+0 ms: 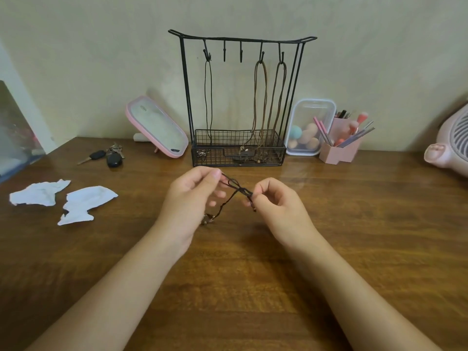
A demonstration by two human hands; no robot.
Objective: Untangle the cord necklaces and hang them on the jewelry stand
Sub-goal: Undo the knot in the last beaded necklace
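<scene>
The dark cord necklace (236, 187) is stretched in the air between both hands, just above the tabletop (228, 287). The left hand (192, 198) pinches one end of the crossed strands between thumb and forefinger, its other fingers curled. The right hand (276, 206) pinches the other end in the same way. The held stretch runs slantwise, from high at the left fingertips to lower at the right. There the strands cross and look tangled. A loose length droops beneath the left hand and ends in a small pendant (208, 220).

The jewelry stand (240, 39) is straight ahead of the hands, at the back of the tabletop against the wall. A black necklace (209, 97) hangs on its leftmost hook, and two brown necklaces (260, 97) hang on the two rightmost hooks. The two middle hooks (224, 54) are bare, and they lie almost directly beyond the held cord. The left fingertips look slightly nearer the stand. Once the crossing is worked loose, hanging would likely mean lifting the loop forward and up to one of those middle hooks.
</scene>
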